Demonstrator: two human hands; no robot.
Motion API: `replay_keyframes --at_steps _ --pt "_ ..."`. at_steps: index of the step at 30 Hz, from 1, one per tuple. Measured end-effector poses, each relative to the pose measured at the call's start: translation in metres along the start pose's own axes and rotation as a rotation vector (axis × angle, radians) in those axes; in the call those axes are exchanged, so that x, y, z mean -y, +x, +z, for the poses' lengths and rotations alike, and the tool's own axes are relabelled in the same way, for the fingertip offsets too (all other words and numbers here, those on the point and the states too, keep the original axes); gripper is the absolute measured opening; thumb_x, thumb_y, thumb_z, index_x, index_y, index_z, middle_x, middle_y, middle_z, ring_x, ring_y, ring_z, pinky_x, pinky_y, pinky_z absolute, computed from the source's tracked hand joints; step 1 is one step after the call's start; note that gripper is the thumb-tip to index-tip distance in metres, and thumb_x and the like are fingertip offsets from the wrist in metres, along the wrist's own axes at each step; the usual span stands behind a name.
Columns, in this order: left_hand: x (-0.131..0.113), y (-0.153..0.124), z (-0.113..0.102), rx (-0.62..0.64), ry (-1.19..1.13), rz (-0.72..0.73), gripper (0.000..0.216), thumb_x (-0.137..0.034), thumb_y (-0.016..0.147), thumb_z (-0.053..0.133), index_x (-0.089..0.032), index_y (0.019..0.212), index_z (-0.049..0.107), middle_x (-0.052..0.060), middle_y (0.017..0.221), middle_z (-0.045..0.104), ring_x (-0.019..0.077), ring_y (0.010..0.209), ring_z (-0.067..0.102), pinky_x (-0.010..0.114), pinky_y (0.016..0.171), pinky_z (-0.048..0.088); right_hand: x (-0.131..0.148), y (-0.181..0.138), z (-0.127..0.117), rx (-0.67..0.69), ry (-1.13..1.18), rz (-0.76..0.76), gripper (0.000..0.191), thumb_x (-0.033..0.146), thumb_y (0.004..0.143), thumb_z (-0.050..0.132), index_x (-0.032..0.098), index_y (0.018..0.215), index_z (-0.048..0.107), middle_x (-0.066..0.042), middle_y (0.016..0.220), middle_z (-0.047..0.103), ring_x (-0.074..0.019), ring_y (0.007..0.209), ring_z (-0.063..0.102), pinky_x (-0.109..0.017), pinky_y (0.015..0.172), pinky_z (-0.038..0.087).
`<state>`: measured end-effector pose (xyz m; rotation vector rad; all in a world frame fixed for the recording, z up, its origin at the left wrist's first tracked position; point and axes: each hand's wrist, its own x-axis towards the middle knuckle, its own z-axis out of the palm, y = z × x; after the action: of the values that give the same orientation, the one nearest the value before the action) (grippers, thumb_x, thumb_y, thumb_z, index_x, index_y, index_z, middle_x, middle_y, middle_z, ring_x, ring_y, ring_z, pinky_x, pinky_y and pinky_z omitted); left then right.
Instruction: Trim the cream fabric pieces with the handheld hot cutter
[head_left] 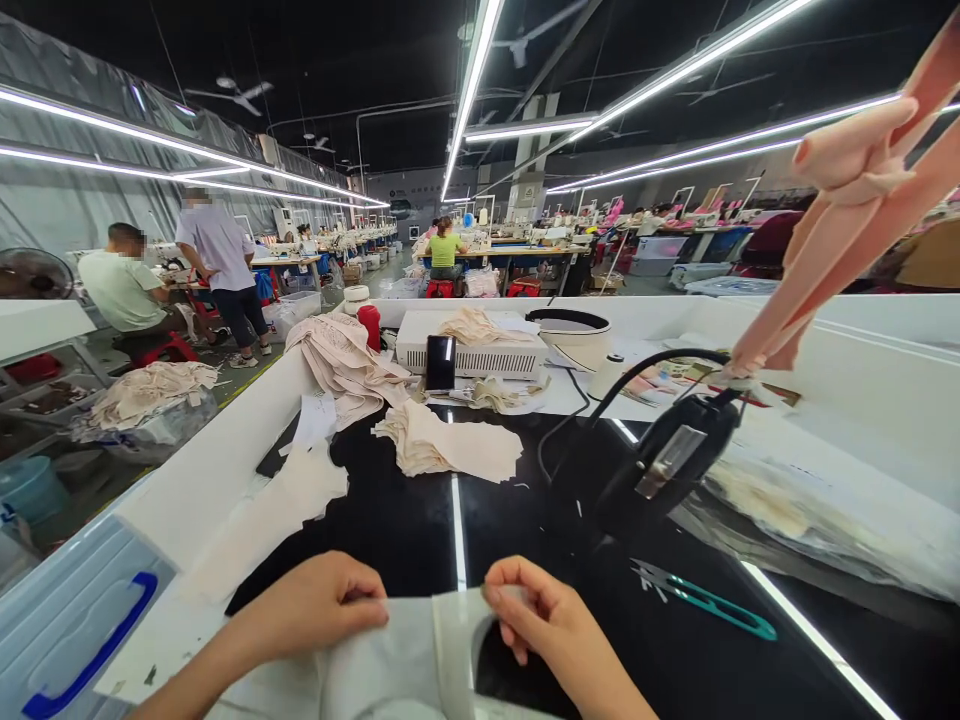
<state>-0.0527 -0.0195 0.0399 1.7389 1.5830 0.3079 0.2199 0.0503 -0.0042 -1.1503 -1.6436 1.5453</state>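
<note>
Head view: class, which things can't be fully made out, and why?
In the head view:
Pale piece: lower part cut off by the bottom edge.
Left hand: some fingers hidden behind the hand itself.
Peach strips: upper ends cut off by the picture's edge.
Far-wall lettering: too small to read.

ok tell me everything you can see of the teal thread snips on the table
The teal thread snips have a slim, looped handle that looks like plastic and narrow, metallic-looking blades at the other end. They lie on the glossy black tabletop, to the right of the right hand and apart from it, blades toward the left and handle slanting down to the right. Small white scraps lie by the blades; whether they touch is unclear. No hand holds them.
</note>
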Motion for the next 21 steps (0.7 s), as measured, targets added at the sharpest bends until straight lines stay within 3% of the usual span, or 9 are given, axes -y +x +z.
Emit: replay_keyframes --at_steps 3,6,8,11,13,19,21 --pt "0.009 0.011 -0.005 -0.241 0.377 0.042 0.019 -0.018 0.092 0.058 -0.019 0.078 0.071 -0.003 0.071 0.065 0.0145 0.065 0.061 0.022 0.057 0.038 0.009 0.025 0.001 -0.047 -0.244 -0.124 0.024 0.043 0.085 0.058 0.02 0.084 0.065 0.002 0.057 0.062 -0.0165 0.051 0.061 -0.026 0.052 0.05" --pt "0.013 0.022 0.003 -0.4 0.536 0.058 0.022 -0.009 0.096 0.05 -0.015 0.094 0.071 0.008 0.095 0.071 0.0255 0.09 0.068 0.034 0.078 0.051 0.013 0.048 0.001 -0.101 -0.365 -0.215 0.018 0.033 0.087 0.053 0.022 0.086 0.066 0.0 0.065 0.065 -0.0199 0.061 0.066 -0.03 0.058 0.056" --pt "0.012 0.028 0.014 -0.437 0.558 0.153 0.027 -0.003 0.096 0.047 -0.015 0.105 0.07 0.012 0.111 0.07 0.0281 0.107 0.065 0.042 0.094 0.052 0.014 0.058 0.0 -0.162 -0.472 -0.295 0.018 0.027 0.089 0.051 0.022 0.091 0.068 -0.005 0.081 0.071 -0.0224 0.072 0.068 -0.037 0.07 0.058" --pt "0.007 0.032 0.036 -0.493 0.581 0.519 0.032 0.0 0.097 0.049 -0.016 0.12 0.065 0.009 0.12 0.069 0.0235 0.114 0.065 0.04 0.103 0.052 0.012 0.061 -0.003 -0.247 -0.639 -0.413 0.024 0.02 0.093 0.049 0.021 0.104 0.07 -0.014 0.112 0.07 -0.0295 0.096 0.066 -0.049 0.087 0.056" --pt "0.004 0.034 0.049 -0.511 0.577 0.703 0.029 -0.003 0.099 0.051 -0.015 0.124 0.062 0.009 0.121 0.069 0.0229 0.114 0.066 0.039 0.103 0.054 0.009 0.054 -0.002 -0.244 -0.732 -0.491 0.029 0.017 0.096 0.045 0.021 0.11 0.07 -0.016 0.119 0.069 -0.0314 0.102 0.064 -0.051 0.089 0.056" --pt "0.003 0.039 0.059 -0.448 0.541 0.707 0.021 -0.013 0.104 0.055 -0.015 0.124 0.062 0.011 0.122 0.069 0.024 0.115 0.067 0.042 0.102 0.058 0.002 0.015 0.011 -0.032 -0.908 -0.695 0.038 -0.001 0.091 0.048 0.023 0.107 0.074 -0.007 0.102 0.077 -0.0245 0.089 0.071 -0.041 0.081 0.061" --pt "0.004 0.037 0.057 -0.443 0.527 0.713 0.023 -0.015 0.104 0.054 -0.015 0.126 0.061 0.012 0.125 0.069 0.0249 0.117 0.067 0.044 0.103 0.057 0.006 0.001 0.009 -0.022 -0.939 -0.74 0.041 -0.003 0.09 0.047 0.021 0.11 0.073 -0.008 0.105 0.078 -0.025 0.091 0.072 -0.041 0.081 0.062"
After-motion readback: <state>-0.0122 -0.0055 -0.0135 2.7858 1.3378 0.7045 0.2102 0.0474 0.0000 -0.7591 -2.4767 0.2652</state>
